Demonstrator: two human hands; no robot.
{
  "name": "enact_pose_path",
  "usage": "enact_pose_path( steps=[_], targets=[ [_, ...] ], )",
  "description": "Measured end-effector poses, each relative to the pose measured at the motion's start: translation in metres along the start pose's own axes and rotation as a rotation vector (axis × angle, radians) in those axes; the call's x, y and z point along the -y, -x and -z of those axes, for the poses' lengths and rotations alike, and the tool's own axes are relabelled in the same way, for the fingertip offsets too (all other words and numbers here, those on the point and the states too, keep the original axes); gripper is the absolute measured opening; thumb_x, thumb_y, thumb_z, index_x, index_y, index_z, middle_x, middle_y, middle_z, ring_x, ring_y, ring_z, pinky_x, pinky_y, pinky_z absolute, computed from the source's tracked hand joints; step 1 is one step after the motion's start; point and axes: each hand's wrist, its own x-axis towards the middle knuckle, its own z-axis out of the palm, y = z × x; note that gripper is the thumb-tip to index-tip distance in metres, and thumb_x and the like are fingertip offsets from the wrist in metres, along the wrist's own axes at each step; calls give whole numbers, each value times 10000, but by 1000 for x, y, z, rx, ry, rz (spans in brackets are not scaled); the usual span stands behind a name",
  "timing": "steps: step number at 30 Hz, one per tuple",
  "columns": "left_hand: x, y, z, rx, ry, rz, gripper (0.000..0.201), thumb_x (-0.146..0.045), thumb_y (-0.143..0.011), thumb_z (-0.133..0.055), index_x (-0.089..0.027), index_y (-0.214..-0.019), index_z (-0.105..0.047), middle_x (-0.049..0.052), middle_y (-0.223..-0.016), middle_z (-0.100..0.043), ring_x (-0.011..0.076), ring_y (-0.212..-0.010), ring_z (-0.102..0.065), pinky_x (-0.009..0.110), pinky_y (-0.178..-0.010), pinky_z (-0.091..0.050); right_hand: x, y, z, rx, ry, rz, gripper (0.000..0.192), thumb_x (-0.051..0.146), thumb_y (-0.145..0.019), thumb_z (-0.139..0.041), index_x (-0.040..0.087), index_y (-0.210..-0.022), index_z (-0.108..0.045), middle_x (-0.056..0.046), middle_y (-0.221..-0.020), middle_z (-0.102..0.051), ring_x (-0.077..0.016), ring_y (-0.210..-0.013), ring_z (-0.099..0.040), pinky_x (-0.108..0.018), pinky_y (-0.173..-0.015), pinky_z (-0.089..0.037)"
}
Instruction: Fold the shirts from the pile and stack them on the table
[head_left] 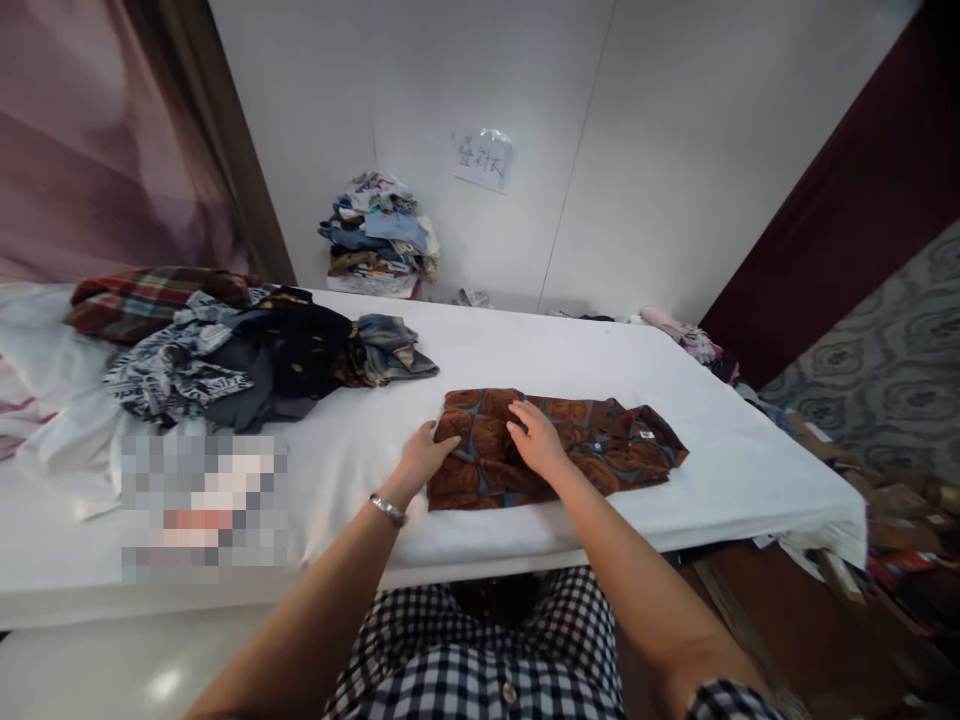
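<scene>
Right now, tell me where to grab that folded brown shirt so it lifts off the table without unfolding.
Probably take the brown shirt at its left folded edge, where the left hand already rests, plus the right collar end. It lies flat and long on the table, so come from both short ends.

Two bare forearms reach forward from the bottom of the view, ending in the left hand [424, 455] and the right hand [538, 440]. Neither hand wears a glove or a ring that can be made out. A slim silver-coloured metal bracelet [388, 510] circles the left wrist, with a small shiny plate on its upper side. The person wears a garment in a small black-and-white check [480, 650], buttoned down the front, with one round pale button [509, 692] showing near the lower edge. A short sleeve of the same check [731, 700] covers the right upper arm.
</scene>
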Motion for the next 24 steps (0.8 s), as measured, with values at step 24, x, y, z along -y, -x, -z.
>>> enact_pose_path(
  steps=[24],
  targets=[
    [13,23,8,242,364,-40,477,-220,-771,-627,-198,-1237,-525,72,-1071,-733,219,-946,-699,328,-783,-569,6,-115,-55,213,45,-138,320,295,-885,-542,197,-1157,-680,-76,-1245,-663,-215,-1152,-599,-351,-1020,-435]
  ],
)
